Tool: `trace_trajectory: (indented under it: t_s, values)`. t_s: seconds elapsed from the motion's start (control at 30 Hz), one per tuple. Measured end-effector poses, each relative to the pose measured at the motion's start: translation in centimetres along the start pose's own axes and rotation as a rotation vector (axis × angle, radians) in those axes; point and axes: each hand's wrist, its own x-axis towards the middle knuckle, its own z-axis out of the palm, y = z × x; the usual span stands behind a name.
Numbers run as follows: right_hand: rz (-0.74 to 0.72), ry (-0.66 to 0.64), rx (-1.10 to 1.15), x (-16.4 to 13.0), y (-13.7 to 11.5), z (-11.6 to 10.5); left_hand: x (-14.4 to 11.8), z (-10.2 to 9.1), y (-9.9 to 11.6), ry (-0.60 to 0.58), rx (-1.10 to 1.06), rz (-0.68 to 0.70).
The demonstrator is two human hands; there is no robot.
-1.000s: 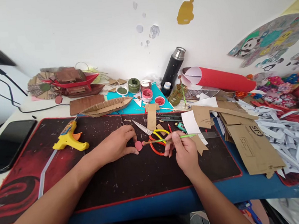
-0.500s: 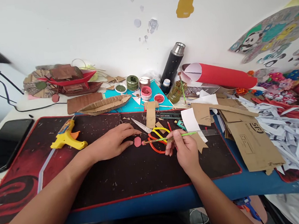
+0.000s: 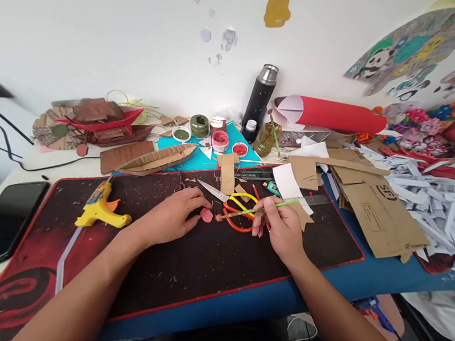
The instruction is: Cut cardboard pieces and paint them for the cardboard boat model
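Between the thumb and forefinger of my left hand (image 3: 179, 212) is a small pink-red painted piece (image 3: 206, 215), roughly round, held at its edge just above the dark mat (image 3: 173, 281). My right hand (image 3: 278, 224) pinches a green-handled paintbrush (image 3: 250, 210) lying almost level, its reddish tip pointing left. A small gap parts the bristles from the piece. Beneath the brush lie scissors (image 3: 241, 216) with orange and yellow handles, blades toward the upper left.
Paint jars, among them a pink tub (image 3: 220, 141), stand on a blue sheet (image 3: 165, 143) behind. A cardboard boat hull (image 3: 158, 160) lies beside them. A yellow glue gun (image 3: 101, 210) rests left; cardboard (image 3: 379, 221) and white paper strips (image 3: 446, 210) lie right.
The pink-red piece has turned and shifted slightly closer in between my left fingertips. My right hand and the brush have stayed nearly still. The whole view has shifted slightly.
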Motion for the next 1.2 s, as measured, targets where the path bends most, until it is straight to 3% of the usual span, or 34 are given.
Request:
trace_trajectory:
  t_s: [0.77,1.0,1.2]
  values:
    - [-0.042,-0.072,-0.071,-0.2,0.6,1.5,-0.1,0.2,0.0,0.057,-0.030,-0.002]
    - [-0.042,-0.004,-0.067,-0.2,0.3,0.3,-0.1,0.3,-0.1,0.060,-0.018,-0.006]
    - [-0.030,-0.026,-0.071,0.1,0.2,1.3,-0.1,0.3,0.0,0.064,-0.031,0.004]
